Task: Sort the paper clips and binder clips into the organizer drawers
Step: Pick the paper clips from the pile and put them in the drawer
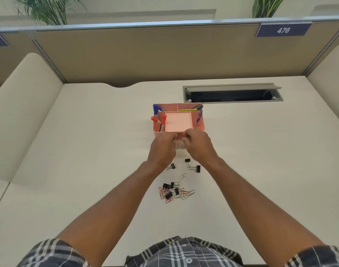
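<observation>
Pink plastic organizer (pixel 200 126), drawer (pixel 180 143) out; left hand (pixel 163 149) and right hand (pixel 198 146) curled over it, grip unclear. Could spill paper clips (pixel 180 141) if jerked.

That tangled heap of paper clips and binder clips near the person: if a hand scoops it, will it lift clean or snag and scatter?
The heap will probably snag: wire paper clips lie interlaced with black binder clips, so several may lift together. It is likely light, and loose pieces may slide on the smooth desk. The wire handles look springy, not floppy.
</observation>
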Available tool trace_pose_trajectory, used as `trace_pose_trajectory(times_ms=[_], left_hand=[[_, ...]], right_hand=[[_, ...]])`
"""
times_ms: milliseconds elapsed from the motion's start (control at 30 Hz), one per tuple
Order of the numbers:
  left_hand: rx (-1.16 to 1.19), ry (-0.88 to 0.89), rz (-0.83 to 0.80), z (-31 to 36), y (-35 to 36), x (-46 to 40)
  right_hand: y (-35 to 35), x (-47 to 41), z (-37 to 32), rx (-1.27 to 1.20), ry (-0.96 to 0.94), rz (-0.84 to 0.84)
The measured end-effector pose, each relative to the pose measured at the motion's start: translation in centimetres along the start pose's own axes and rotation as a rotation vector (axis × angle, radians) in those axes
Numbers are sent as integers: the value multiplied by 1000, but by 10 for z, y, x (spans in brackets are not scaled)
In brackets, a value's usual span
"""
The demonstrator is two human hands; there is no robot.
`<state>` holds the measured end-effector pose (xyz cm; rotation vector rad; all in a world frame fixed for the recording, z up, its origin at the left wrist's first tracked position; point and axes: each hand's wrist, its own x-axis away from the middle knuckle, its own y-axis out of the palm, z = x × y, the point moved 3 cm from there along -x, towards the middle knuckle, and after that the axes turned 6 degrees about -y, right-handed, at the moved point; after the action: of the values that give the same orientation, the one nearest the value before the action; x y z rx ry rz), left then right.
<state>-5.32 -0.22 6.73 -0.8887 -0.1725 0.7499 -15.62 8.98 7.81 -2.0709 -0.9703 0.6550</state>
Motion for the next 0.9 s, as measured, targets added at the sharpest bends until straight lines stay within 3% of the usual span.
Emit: trace_pose_trajectory(times_ms=[100,167,267,333,600,900], left_hand=[[30,37,50,-5,-2,16],[26,38,18,-16,4,35],[-52,-28,-198,-37,23,66],[-138,-74,-345,-47,32,83],[-307,-35,-427,-57,41,99],[-117,-168,-408,-59,34,92]], right_hand=[[-1,20,3,-64,-52,37],[9,39,12,-58,-47,-48],[38,68,31,59,-14,-328],[57,86,40,110,-39,-416],[83,106,48,135,-97,-298],[78,101,49,18,66,-341]])
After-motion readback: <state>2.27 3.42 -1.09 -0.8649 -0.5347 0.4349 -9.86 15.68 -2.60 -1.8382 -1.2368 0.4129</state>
